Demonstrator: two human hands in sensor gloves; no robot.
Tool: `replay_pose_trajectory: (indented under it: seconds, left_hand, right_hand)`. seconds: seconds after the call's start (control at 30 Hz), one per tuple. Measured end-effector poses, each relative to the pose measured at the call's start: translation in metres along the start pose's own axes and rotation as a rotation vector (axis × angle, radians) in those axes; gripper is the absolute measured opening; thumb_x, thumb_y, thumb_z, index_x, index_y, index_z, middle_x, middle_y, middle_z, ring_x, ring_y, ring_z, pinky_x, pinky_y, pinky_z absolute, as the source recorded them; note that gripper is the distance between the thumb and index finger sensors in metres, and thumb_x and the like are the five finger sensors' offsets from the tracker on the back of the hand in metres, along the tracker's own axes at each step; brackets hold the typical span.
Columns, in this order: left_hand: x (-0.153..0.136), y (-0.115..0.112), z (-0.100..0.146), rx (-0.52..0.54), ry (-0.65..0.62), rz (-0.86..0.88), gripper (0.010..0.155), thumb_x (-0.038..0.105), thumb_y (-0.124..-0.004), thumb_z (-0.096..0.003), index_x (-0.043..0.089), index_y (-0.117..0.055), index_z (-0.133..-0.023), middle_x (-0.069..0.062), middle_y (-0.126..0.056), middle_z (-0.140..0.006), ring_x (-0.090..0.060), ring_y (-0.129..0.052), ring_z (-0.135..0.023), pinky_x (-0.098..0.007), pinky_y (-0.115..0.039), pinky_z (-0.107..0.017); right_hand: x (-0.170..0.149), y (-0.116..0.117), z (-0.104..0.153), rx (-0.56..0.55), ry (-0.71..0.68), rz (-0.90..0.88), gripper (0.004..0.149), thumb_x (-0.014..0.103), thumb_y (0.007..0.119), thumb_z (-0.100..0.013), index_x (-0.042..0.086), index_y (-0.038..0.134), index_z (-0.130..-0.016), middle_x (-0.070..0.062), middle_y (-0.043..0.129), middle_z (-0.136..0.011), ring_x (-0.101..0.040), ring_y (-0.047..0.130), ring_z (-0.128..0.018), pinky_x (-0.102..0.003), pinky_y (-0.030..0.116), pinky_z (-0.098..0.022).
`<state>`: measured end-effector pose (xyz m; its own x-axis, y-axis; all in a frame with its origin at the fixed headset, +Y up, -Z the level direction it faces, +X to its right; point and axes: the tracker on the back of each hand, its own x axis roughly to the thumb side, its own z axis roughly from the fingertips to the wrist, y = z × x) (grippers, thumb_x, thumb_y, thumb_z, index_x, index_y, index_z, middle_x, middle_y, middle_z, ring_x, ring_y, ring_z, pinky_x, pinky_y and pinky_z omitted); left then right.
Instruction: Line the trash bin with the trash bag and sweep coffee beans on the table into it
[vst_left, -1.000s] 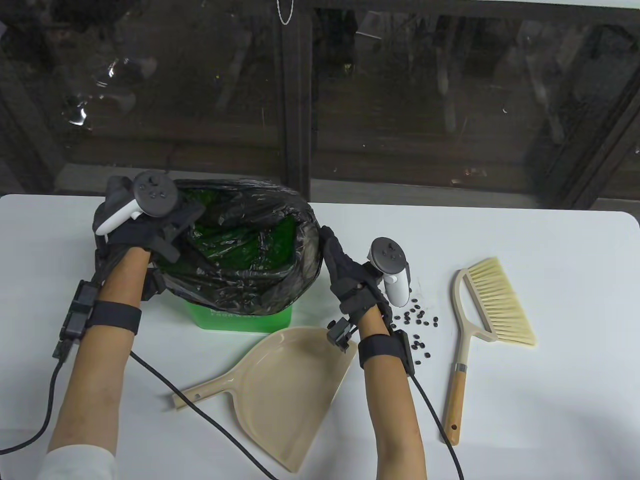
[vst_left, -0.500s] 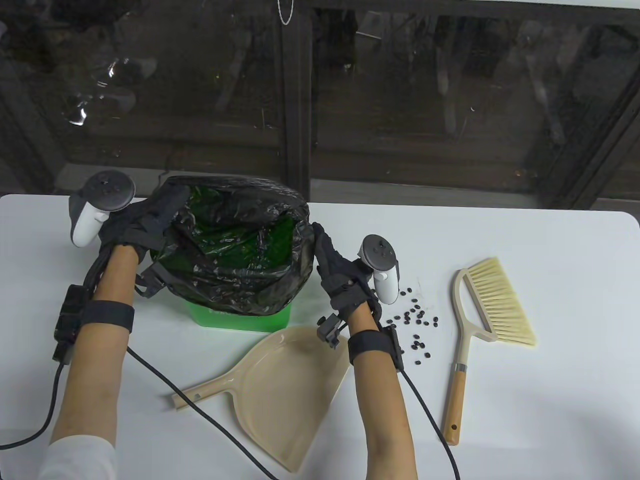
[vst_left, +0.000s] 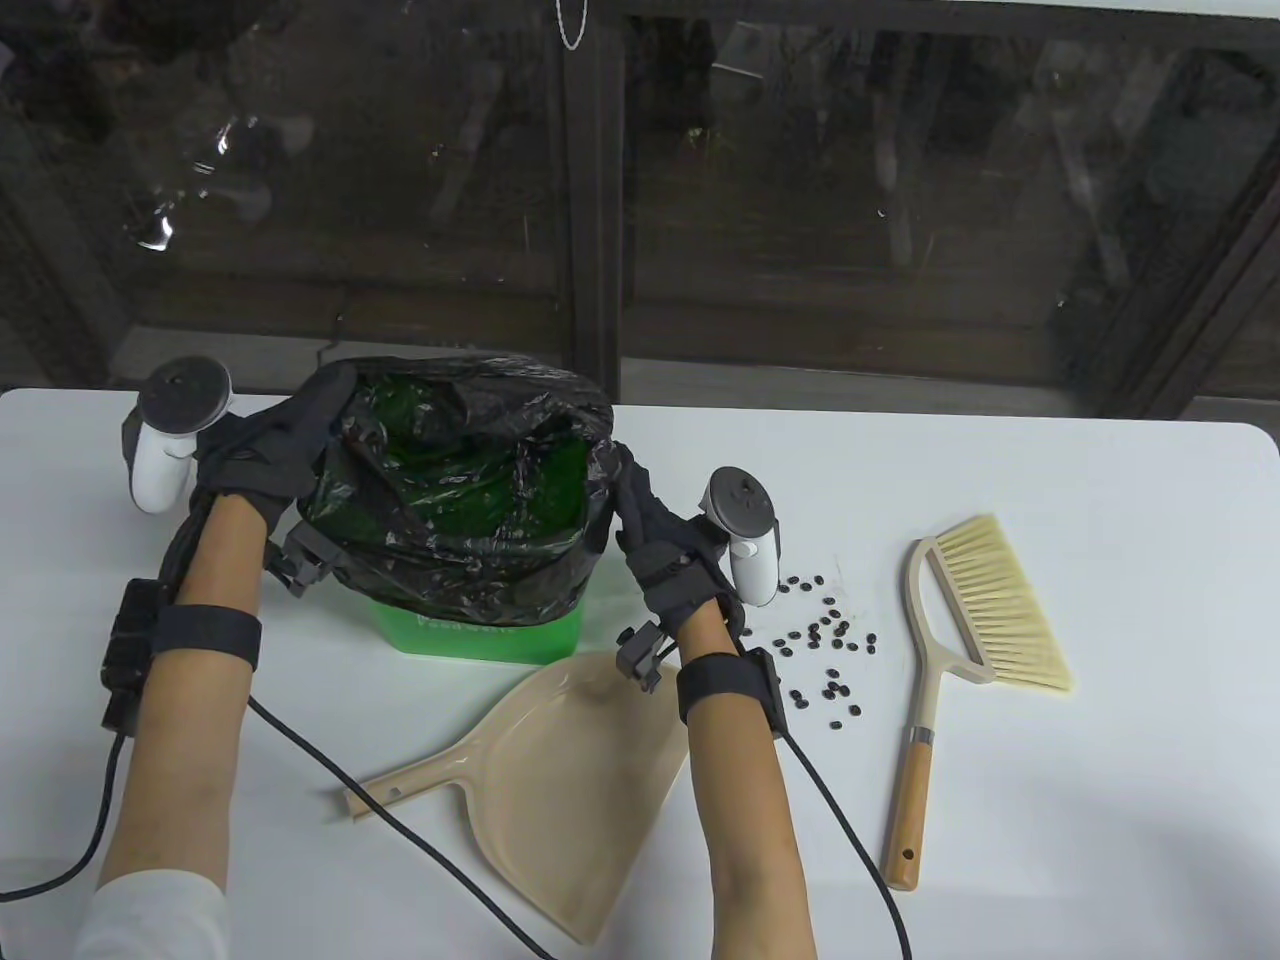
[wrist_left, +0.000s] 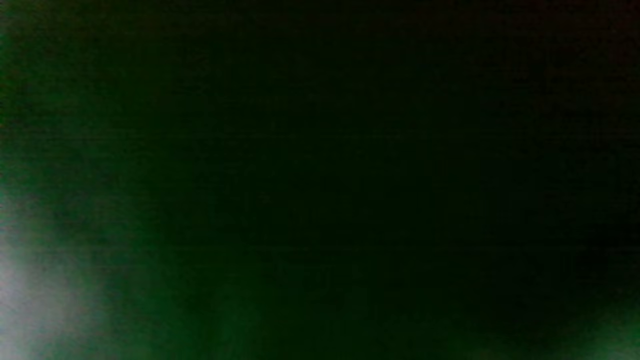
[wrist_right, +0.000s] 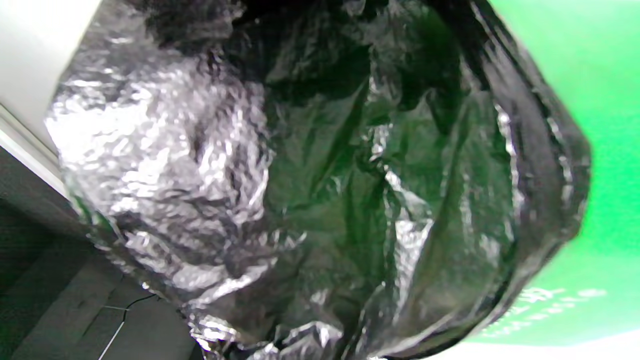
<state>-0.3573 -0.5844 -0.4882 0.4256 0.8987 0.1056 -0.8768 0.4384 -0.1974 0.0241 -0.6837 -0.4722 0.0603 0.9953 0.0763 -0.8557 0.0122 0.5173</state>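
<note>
Over the green trash bin (vst_left: 480, 635), the left hand (vst_left: 262, 455) and right hand (vst_left: 665, 555) are gripping the black trash bag (vst_left: 470, 500) at opposite rims, fingers clamped on plastic.

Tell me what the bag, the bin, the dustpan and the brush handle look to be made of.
Trash bag: thin black plastic film, glossy, crinkled. Trash bin: likely hard plastic, smooth bright green. Dustpan: moulded beige plastic, slight sheen. Brush: lower handle looks like wood, tan; its upper frame seems plastic.
</note>
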Motion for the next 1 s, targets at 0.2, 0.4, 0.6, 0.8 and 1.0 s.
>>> replay_pose_trajectory:
  seconds: [0.2,0.4,0.6,0.8,1.0]
  left_hand:
    - [-0.008,0.001,0.006,0.0,-0.004,0.075,0.082,0.05,-0.042,-0.0759,-0.019,-0.036,-0.119,-0.047,-0.051,-0.117,-0.073,-0.04,-0.1,-0.079,-0.04,-0.065]
    - [-0.021,-0.002,0.015,0.0,-0.003,0.214,0.082,0.049,-0.042,-0.0763,-0.021,-0.036,-0.119,-0.05,-0.048,-0.116,-0.075,-0.037,-0.098,-0.08,-0.037,-0.065]
    - [-0.026,-0.004,0.023,0.002,0.006,0.251,0.082,0.049,-0.042,-0.0764,-0.022,-0.035,-0.119,-0.051,-0.046,-0.116,-0.076,-0.035,-0.098,-0.081,-0.036,-0.065]
    - [-0.032,-0.003,0.033,-0.035,0.012,0.297,0.082,0.049,-0.04,-0.0769,-0.021,-0.033,-0.12,-0.052,-0.04,-0.118,-0.077,-0.03,-0.098,-0.081,-0.031,-0.065]
    - [-0.022,0.008,0.052,0.008,-0.033,0.308,0.077,0.049,-0.04,-0.0768,-0.012,-0.034,-0.123,-0.047,-0.03,-0.121,-0.075,-0.022,-0.099,-0.08,-0.025,-0.066]
  right_hand:
    - [-0.003,0.002,-0.001,-0.002,0.018,-0.005,0.084,0.067,0.03,-0.051,0.01,0.009,-0.109,-0.022,0.009,-0.119,-0.051,0.003,-0.101,-0.074,0.023,-0.061]
    - [-0.007,0.004,-0.001,0.062,0.084,-0.003,0.086,0.067,0.029,-0.051,0.008,0.004,-0.108,-0.024,0.004,-0.118,-0.053,0.002,-0.099,-0.074,0.022,-0.06]
    - [-0.019,0.007,-0.001,0.076,0.141,-0.014,0.086,0.067,0.029,-0.051,0.007,0.005,-0.108,-0.027,0.006,-0.117,-0.054,0.003,-0.099,-0.074,0.022,-0.06]
    - [-0.023,0.008,0.004,0.07,0.158,-0.013,0.086,0.067,0.029,-0.051,0.007,0.006,-0.108,-0.026,0.009,-0.118,-0.054,0.004,-0.099,-0.074,0.023,-0.06]
    - [-0.011,0.006,0.013,0.037,0.128,-0.001,0.085,0.067,0.03,-0.051,0.009,0.008,-0.109,-0.026,0.013,-0.119,-0.055,0.007,-0.1,-0.074,0.025,-0.06]
